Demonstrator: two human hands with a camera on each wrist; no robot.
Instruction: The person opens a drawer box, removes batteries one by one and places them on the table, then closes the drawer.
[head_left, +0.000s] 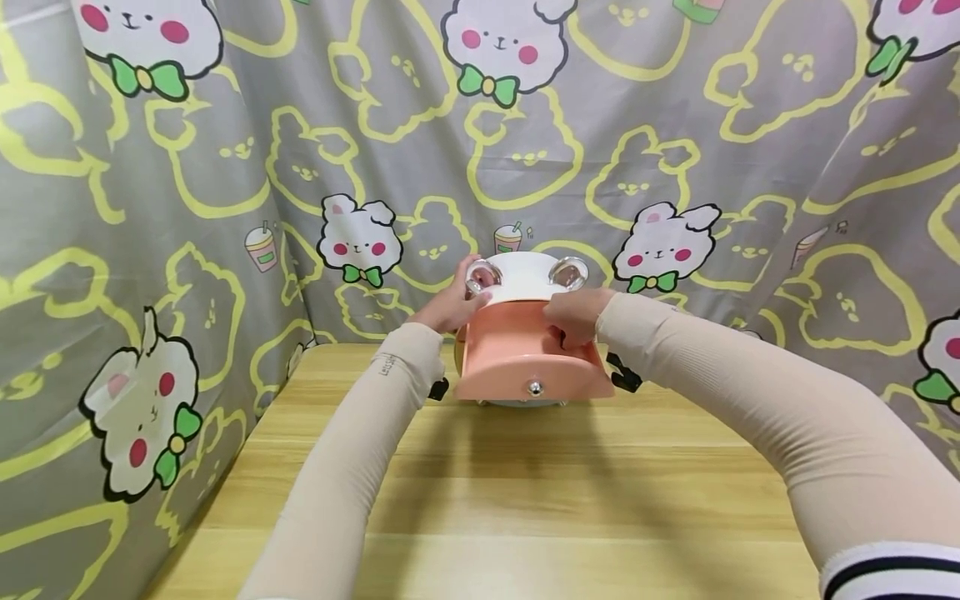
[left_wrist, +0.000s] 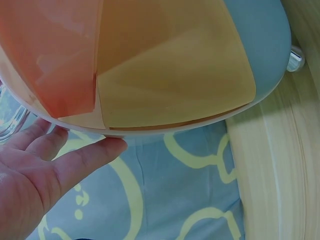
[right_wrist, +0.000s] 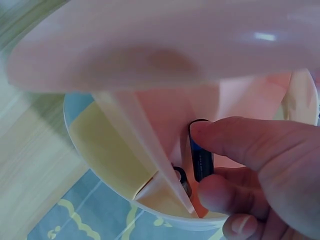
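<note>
A rounded white box (head_left: 519, 277) with clear looped ears stands on the table, its pink drawer (head_left: 489, 379) pulled out toward me. My left hand (head_left: 448, 307) rests at the box's upper left edge beside one ear; the left wrist view shows its extended fingers (left_wrist: 92, 159) against the rim. Inside the drawer, my right hand (head_left: 579, 315) pinches a black battery (right_wrist: 202, 159) with a blue band between thumb and fingers. Close beside that battery, a second dark cylinder (right_wrist: 183, 181) is partly hidden by the drawer wall.
The wooden table (head_left: 525, 508) extends in front of the box. A grey curtain (head_left: 420, 167) with cartoon bears hangs behind and on both sides. A silver knob (head_left: 535, 388) sits on the drawer front, and a metal foot (left_wrist: 296, 59) supports the box.
</note>
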